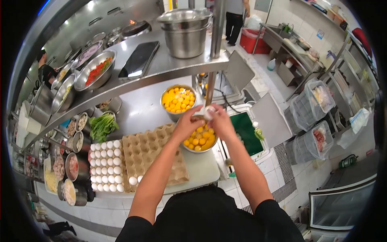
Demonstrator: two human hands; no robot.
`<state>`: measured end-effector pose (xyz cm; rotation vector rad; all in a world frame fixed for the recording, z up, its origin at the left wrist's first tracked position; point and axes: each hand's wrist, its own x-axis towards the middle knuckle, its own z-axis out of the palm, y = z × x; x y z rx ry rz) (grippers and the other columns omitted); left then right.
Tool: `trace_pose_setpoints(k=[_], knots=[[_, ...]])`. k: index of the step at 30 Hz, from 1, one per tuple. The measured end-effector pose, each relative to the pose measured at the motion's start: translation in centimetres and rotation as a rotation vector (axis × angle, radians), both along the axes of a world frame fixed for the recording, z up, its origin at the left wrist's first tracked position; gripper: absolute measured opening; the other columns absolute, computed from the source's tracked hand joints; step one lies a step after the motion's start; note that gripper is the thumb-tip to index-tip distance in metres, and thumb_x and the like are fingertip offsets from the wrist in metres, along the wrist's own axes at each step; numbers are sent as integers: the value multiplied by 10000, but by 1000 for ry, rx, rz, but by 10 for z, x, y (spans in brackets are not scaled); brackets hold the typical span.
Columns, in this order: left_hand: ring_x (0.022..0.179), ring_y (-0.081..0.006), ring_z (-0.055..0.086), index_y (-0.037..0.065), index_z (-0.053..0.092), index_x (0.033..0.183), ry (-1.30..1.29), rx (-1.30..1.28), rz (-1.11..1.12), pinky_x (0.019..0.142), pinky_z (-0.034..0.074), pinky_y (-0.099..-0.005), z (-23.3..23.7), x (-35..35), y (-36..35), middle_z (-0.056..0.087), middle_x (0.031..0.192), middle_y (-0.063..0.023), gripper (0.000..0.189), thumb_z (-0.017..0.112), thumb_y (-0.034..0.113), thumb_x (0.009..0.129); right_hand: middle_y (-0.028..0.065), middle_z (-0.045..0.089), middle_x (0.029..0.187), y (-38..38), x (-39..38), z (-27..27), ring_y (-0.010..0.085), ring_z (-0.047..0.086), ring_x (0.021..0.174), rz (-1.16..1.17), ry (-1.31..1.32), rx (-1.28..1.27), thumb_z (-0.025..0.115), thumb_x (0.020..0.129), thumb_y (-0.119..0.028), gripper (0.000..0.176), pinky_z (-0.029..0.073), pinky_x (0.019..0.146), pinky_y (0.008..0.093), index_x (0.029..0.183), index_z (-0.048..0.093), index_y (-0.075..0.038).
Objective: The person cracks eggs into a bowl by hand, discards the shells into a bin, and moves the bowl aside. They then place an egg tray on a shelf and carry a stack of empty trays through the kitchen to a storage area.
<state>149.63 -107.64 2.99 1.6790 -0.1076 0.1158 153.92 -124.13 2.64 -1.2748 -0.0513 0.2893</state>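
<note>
A white egg [209,113] is held over a metal bowl of cracked eggs [200,142], where many yolks show. My right hand [220,119] has its fingers closed round the egg from the right. My left hand [188,124] meets it from the left, curled with its fingertips at the shell. Both hands hide the bowl's far rim. Just beyond stands a second metal bowl [162,105], filled with yolks. Below my left forearm lies a cardboard egg tray [137,151], its cups mostly bare, with a couple of eggs at the near edge. A full tray of white eggs [106,165] adjoins it.
A steel shelf [161,74] crosses above the counter, carrying a phone [139,59], a big pot [184,40] and a bowl of chopped peppers [96,72]. Its post [211,86] rises close to my hands. Green leaves [103,128] and food containers stand left; a green board [246,133] lies right.
</note>
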Motion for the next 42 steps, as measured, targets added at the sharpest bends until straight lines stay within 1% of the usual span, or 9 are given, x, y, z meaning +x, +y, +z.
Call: trace_pose_setpoints(k=[2,8,13,18,23,27,30,37,42], knots=[[978,-136,642,28,549,1331,40,-166,-296,828,530,-282,-9,6,8,636,1207,-90,519,686,18,831,20,625,827,-4,-12,-12,83,568,573,191,53,14,578,990,-255,290,508,513,237,1194,597,-49],[895,-78,634,20,637,1228,157,91,-224,761,527,-243,-18,-13,18,677,1070,-64,393,680,30,837,14,649,825,-7,-20,-20,71,565,587,381,-56,-192,601,975,-253,318,492,530,218,1208,652,-43],[1034,-305,626,118,657,1213,-190,512,-97,902,504,-364,-7,-24,12,634,1144,-117,477,630,-5,753,34,654,766,-15,-28,9,89,591,577,372,-333,-651,710,895,-265,362,504,540,250,1208,662,-91],[1193,-350,543,136,571,1326,-337,521,-9,1017,449,-388,17,-32,-35,570,1301,-154,536,646,56,801,51,653,727,-40,-16,-22,97,605,577,51,-294,-500,744,845,-241,426,496,548,268,1202,628,-40],[1085,-323,603,98,581,1306,-118,427,276,933,489,-394,37,-88,60,586,1293,-169,483,674,122,832,244,476,1401,-141,3,-37,411,508,1239,-314,-603,-1290,737,837,-368,747,424,1018,462,1394,430,26],[787,-276,652,69,661,1172,202,466,765,739,528,-378,25,-192,174,678,978,-136,377,698,201,821,129,652,1139,-83,-50,40,162,583,847,-106,-405,-918,725,869,-244,442,498,785,288,1236,619,-20],[782,-307,653,49,686,1052,533,824,766,739,513,-381,-15,-265,195,657,772,-148,312,710,233,800,90,685,1037,2,-95,10,157,643,892,323,-426,-777,748,846,-196,338,526,767,291,1120,673,-11],[937,-368,620,68,662,1056,463,908,823,783,498,-451,-51,-297,145,656,992,-166,338,734,198,753,138,676,913,193,-210,-76,335,646,933,844,-1112,-792,634,830,-270,309,522,781,451,1057,691,-68],[920,-310,626,36,641,1114,411,710,887,829,502,-384,-64,-312,151,643,1013,-152,366,709,103,760,157,635,1032,187,-204,-57,278,649,930,884,-884,-583,645,809,-180,333,536,780,394,1118,658,-58]])
